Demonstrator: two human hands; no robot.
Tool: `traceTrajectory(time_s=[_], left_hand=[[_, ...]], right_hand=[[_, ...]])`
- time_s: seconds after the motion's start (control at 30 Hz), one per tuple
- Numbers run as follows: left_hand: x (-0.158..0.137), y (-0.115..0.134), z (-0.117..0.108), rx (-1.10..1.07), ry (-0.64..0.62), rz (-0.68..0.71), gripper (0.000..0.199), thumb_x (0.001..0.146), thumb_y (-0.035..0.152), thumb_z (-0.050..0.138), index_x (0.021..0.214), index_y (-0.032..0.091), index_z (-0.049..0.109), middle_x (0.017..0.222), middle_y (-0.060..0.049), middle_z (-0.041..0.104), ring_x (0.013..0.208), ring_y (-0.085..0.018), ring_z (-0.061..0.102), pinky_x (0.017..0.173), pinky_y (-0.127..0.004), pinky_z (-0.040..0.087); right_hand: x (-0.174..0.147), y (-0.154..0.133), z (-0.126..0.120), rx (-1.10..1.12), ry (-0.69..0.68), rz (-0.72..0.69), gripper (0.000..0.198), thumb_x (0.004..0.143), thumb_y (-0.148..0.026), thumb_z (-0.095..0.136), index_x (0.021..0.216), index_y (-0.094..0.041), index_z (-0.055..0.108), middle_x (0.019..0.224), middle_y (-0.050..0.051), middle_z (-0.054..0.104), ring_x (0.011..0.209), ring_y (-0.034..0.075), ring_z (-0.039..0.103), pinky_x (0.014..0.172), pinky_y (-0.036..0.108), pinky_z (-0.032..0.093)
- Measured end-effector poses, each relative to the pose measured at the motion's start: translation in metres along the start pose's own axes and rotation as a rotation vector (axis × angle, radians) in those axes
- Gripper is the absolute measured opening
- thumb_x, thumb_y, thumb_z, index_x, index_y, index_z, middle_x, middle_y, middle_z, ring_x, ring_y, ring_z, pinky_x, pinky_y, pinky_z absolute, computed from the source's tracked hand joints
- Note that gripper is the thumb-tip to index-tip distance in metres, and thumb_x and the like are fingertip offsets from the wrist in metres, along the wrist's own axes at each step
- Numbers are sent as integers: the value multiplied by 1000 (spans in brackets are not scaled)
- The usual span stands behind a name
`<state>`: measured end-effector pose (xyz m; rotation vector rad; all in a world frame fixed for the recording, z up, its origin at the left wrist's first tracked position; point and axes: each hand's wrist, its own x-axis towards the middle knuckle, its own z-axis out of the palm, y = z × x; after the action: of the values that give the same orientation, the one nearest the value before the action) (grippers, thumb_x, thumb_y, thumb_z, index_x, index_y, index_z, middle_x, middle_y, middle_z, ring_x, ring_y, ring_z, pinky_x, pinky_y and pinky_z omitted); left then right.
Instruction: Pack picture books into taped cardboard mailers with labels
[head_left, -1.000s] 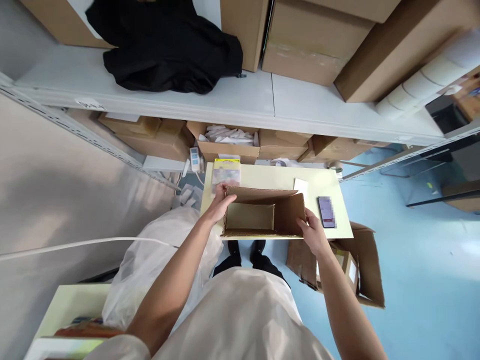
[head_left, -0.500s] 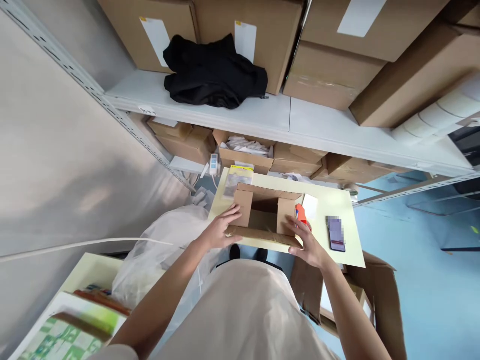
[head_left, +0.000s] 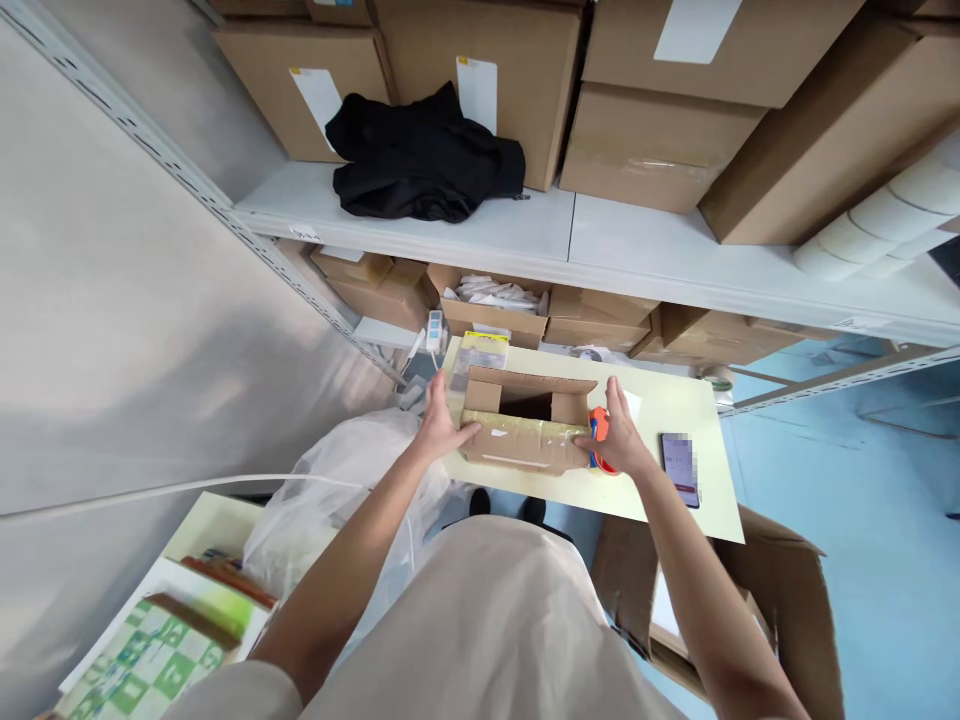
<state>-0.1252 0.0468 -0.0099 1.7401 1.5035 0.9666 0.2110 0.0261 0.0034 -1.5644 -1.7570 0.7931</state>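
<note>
A small cardboard box (head_left: 525,445) sits at the near edge of the pale yellow table (head_left: 701,415). Its top is partly open, with the flaps standing up, and clear tape runs along the side facing me. My left hand (head_left: 441,425) grips the box's left end, thumb on the near face and fingers stretched up along the side. At the right end, my right hand (head_left: 619,440) holds it the same way, thumb on the near corner and fingers raised. An orange-and-blue tape dispenser (head_left: 600,425) lies just beside the box, partly behind my right hand.
A phone (head_left: 680,468) lies at the table's right. A clear packet with a yellow edge (head_left: 482,352) is at the back left. Shelves (head_left: 480,245) with cartons and black clothing (head_left: 431,155) rise beyond. An open carton (head_left: 780,590) stands at lower right, white plastic (head_left: 337,465) at left.
The box's near side has turned into view, showing its taped face. Both hands have shifted from the end flaps to the ends, their fingers now pointing upward.
</note>
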Motion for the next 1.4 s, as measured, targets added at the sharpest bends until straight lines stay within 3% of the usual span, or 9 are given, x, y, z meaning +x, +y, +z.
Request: traceTrajectory(time_s=[0.1,0.3,0.47,0.63,0.83,1.03,1.13,1.27,1.4], left_hand=[[18,4,-9,7,-160,79,125,58,35,80,148,20,-7,154,-24,4,134,-37,33,103,-51,37],[9,10,-6,144,-309,113,71,78,32,60,142,18,34,152,-16,26,138,-30,30,110,-45,32],[-16,13,5,223,-280,64,65,87,41,50,145,18,31,154,-15,20,138,-30,30,108,-43,35],[-7,19,12,310,-288,57,63,91,42,42,147,18,25,156,-16,12,136,-32,33,101,-42,41],[-7,39,23,578,-328,314,63,87,43,49,143,18,34,154,-15,21,143,-35,13,113,-58,5],[-7,43,37,621,-419,371,84,81,58,52,147,16,24,153,-16,23,142,-33,17,114,-55,0],[-6,41,39,618,-427,380,90,77,62,56,147,15,24,153,-16,24,142,-34,18,114,-54,1],[-9,36,39,632,-427,361,87,78,57,57,147,16,24,153,-15,24,141,-35,18,114,-55,3],[-16,29,43,685,-459,369,86,79,54,57,147,15,23,154,-15,22,142,-34,16,114,-54,4]], right_hand=[[17,-3,-9,10,-114,-57,101,72,-39,70,149,-26,7,143,16,39,128,31,44,102,51,38],[-15,0,21,-57,-50,7,56,85,-40,52,138,-26,40,144,10,40,139,26,29,111,48,31],[-48,0,42,16,-52,103,58,93,-42,35,148,-24,22,148,9,37,137,23,33,112,49,28],[-35,2,40,6,-29,137,57,93,-42,35,147,-24,25,149,7,36,138,24,31,113,48,27],[-23,0,41,-19,1,173,57,91,-43,40,145,-28,31,145,5,42,135,25,37,111,48,32],[-29,27,34,165,135,296,61,90,-55,33,142,-23,36,138,11,50,123,23,51,98,44,44],[-36,59,29,17,209,501,55,88,-53,33,122,-17,55,108,16,67,93,26,66,77,42,52],[-35,89,49,-177,102,559,19,73,-39,60,77,-21,63,80,15,68,84,31,64,74,44,48],[-33,99,62,-236,61,549,19,75,-35,54,78,-18,61,74,17,65,81,31,64,73,45,46]])
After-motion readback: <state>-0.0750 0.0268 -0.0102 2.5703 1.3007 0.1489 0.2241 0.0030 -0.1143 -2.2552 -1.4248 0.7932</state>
